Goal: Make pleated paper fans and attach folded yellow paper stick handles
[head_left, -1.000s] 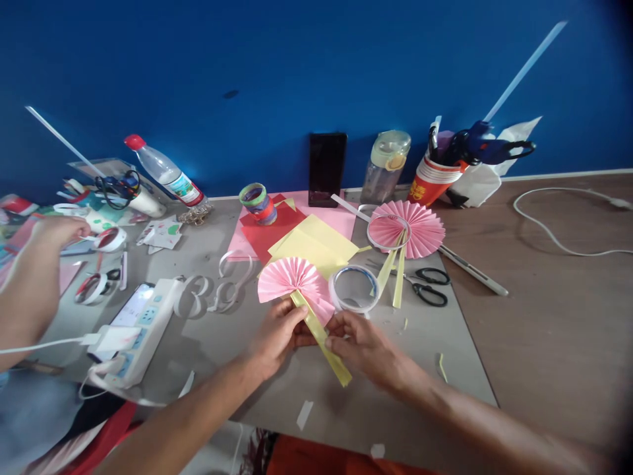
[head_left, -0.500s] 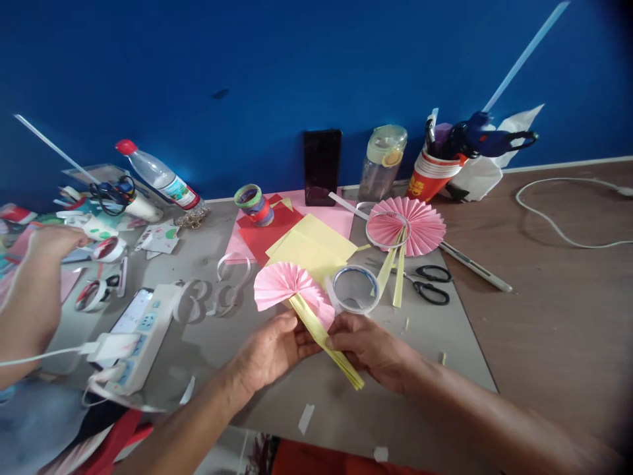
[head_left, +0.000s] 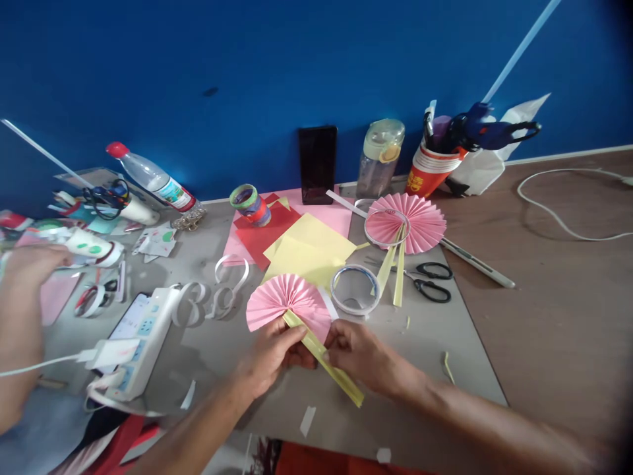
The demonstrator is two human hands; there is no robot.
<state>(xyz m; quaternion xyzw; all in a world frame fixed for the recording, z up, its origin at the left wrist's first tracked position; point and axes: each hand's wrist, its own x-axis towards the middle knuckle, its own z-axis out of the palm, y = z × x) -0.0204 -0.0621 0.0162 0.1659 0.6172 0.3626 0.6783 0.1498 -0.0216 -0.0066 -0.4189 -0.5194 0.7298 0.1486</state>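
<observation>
A pleated pink paper fan (head_left: pixel 287 293) with a folded yellow paper strip (head_left: pixel 341 377) for a stem is held in front of me. My left hand (head_left: pixel 277 349) pinches the strip near the fan's base, thumb on top. My right hand (head_left: pixel 356 349) has its fingers closed on the strip's right edge, below the fan. Just beyond lies a roll of clear tape (head_left: pixel 355 290). Farther right, a second pink fan (head_left: pixel 428 224) with yellow tails rests beneath a thin ring. Black-handled scissors (head_left: pixel 432 282) lie beside those tails. Yellow paper sheets (head_left: pixel 311 244) lie behind the held fan.
A power strip (head_left: pixel 143 343) with a white plug stands left. At the back are a painted jar (head_left: pixel 252 206), a phone (head_left: pixel 317 165), a drinking bottle (head_left: pixel 380 158) and a red paper cup (head_left: pixel 432 171) with tools. Another person's hand (head_left: pixel 37 264) works at far left.
My left hand has shifted from under the fan to pinch the strip's top, and the fan has opened wider. At far left, the other person's hand has moved left with a white cup.
</observation>
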